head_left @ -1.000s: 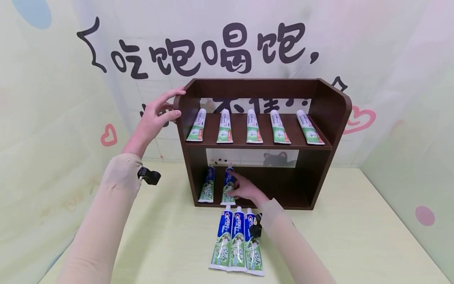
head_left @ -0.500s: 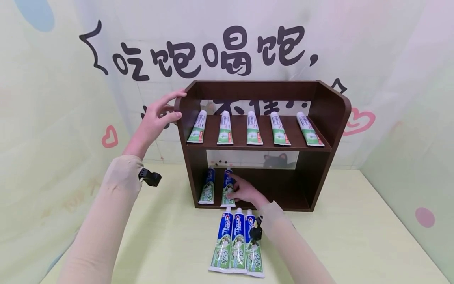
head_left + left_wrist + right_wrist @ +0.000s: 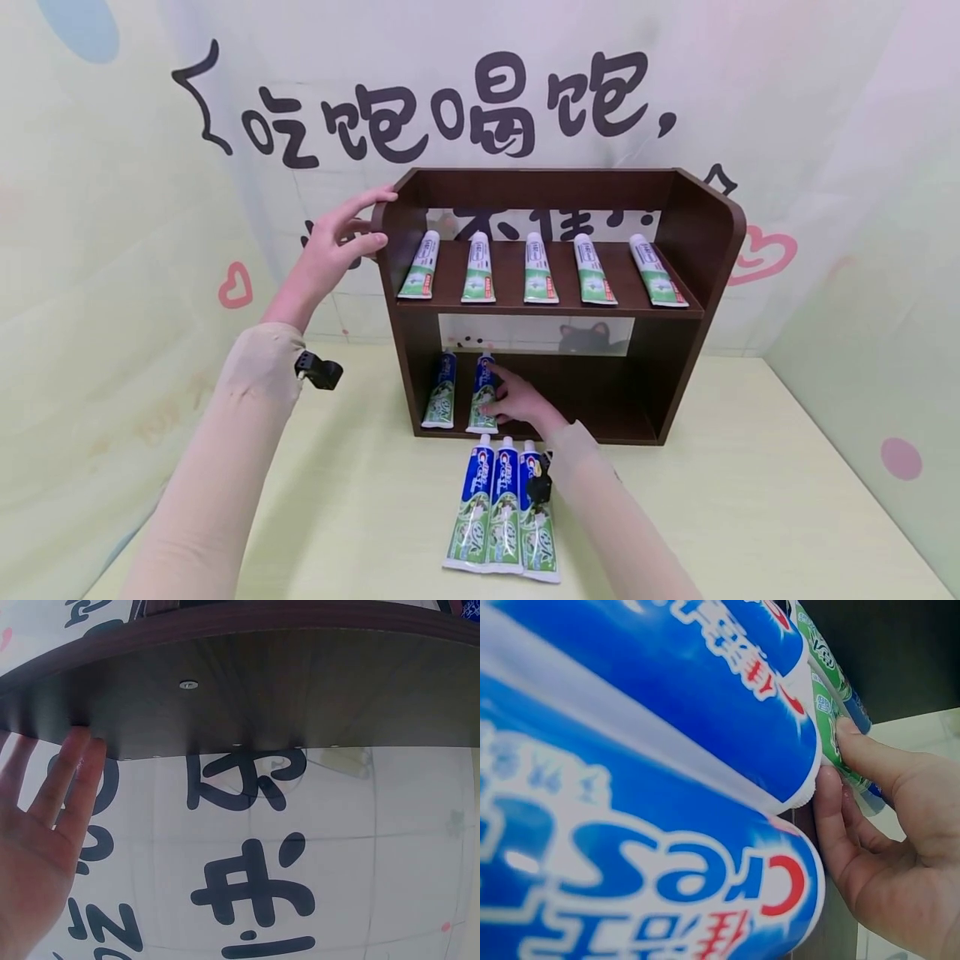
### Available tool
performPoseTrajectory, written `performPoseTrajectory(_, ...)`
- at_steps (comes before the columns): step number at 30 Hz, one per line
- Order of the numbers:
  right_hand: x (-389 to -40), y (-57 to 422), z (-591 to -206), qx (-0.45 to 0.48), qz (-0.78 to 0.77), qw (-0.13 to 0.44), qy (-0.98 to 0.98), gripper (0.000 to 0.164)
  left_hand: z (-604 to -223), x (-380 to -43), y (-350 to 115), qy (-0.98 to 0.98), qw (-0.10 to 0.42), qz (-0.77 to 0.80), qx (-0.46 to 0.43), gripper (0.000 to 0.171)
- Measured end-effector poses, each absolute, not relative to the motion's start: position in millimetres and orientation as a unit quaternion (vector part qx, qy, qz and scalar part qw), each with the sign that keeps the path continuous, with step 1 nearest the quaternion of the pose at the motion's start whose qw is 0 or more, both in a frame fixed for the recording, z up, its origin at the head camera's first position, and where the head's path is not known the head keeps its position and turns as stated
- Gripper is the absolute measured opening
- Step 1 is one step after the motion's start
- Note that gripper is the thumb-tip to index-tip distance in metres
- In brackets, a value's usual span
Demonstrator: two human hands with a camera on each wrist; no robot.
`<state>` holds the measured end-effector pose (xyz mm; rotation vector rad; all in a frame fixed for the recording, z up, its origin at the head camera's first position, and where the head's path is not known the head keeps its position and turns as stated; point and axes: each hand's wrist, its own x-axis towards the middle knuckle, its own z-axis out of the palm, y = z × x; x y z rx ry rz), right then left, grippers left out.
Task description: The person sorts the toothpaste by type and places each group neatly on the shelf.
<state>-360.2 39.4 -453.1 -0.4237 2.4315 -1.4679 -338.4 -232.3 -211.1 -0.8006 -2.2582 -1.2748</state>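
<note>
Fingers of my right hand [image 3: 523, 402] pinch a blue-and-green toothpaste tube [image 3: 478, 392], second from the left on the lower shelf [image 3: 600, 408] of the dark brown rack [image 3: 540, 187], beside a matching tube [image 3: 440, 396]. My left hand [image 3: 322, 258], loosely extended, touches the left panel [image 3: 415, 350]. Five white-and-green tubes [image 3: 538, 282] lie on the upper shelf [image 3: 507, 279]. Three Crest tubes [image 3: 504, 525] lie on the pale desk [image 3: 750, 475] before the lettered backdrop [image 3: 322, 50]. Only my left wrist view shows the panel's metal screw [image 3: 188, 685].

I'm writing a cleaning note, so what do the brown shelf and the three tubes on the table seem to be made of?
Brown shelf: probably wood or wood-look board, satin; faint streaky grain shows on its side panel. Three tubes: likely plastic or plastic laminate, glossy; bright highlights and flat ends suggest it.
</note>
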Motion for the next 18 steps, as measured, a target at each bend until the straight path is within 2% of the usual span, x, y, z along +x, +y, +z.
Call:
performPoseTrajectory(8,-361,42,-449,-0.141,-0.514,0.141,0.835,0.085,-208,-340,-230,-0.812,0.213,-0.46,-0.289,0.047)
performPoseTrajectory(18,-357,38,-449,-0.134,-0.497,0.13,0.847,0.082,-197,-312,-219,-0.817,0.201,-0.46,-0.285,0.045)
